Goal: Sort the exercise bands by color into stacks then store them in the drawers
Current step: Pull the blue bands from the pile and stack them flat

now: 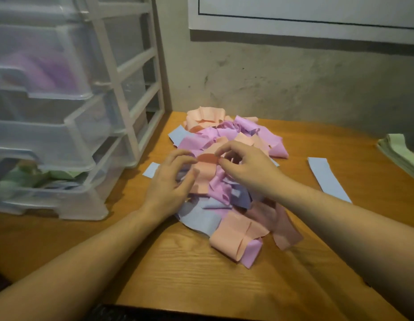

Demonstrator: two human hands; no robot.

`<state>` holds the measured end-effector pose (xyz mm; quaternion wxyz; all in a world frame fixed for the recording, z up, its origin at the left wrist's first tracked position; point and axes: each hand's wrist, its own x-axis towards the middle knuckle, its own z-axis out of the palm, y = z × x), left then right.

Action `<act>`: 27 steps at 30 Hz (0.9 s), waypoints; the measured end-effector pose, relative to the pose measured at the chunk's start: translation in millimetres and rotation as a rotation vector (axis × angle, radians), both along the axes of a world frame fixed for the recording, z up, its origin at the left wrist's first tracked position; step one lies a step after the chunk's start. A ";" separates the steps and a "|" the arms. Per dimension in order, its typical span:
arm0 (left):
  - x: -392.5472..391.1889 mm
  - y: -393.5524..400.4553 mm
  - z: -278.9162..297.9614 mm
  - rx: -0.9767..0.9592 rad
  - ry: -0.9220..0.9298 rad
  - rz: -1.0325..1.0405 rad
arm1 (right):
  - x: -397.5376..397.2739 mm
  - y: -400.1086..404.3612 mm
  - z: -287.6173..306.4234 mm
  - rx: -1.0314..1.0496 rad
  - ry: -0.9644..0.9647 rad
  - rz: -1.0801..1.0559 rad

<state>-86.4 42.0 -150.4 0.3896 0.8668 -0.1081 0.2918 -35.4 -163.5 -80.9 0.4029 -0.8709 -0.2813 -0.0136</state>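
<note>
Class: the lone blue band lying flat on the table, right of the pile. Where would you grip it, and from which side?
Probably pinch the blue band at its far short end, coming from the right: it lies flat, apart from the pile, that end unobstructed.

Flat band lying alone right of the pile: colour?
Light blue. The lone flat band shows clearly in the head view, on the wooden table.

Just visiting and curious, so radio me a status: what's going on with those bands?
Left hand and right hand pinching a peach band atop the mixed pile. One blue band set aside. Nothing blocking.
</note>
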 end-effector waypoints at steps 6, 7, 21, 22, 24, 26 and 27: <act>-11.6 37.6 -6.1 -0.131 0.149 0.291 | 2.0 66.1 2.8 -0.082 -0.109 0.143; -11.5 40.2 -5.8 -0.247 0.170 0.344 | 3.5 78.0 1.6 -0.101 -0.103 0.166; -2.9 48.0 -8.8 -0.433 0.264 0.411 | 32.2 115.4 -31.1 -0.458 0.010 0.079; -2.7 47.5 -8.3 -0.417 0.271 0.406 | 31.6 113.6 -32.6 -0.437 -0.004 0.080; -1.3 46.5 -8.2 -0.382 0.274 0.382 | 27.4 109.0 -35.2 -0.394 -0.028 0.085; -0.2 44.7 -8.2 -0.356 0.272 0.347 | 20.9 101.8 -35.3 -0.355 -0.025 0.104; 0.0 43.5 -8.8 -0.339 0.268 0.331 | 17.8 98.3 -34.7 -0.346 -0.019 0.122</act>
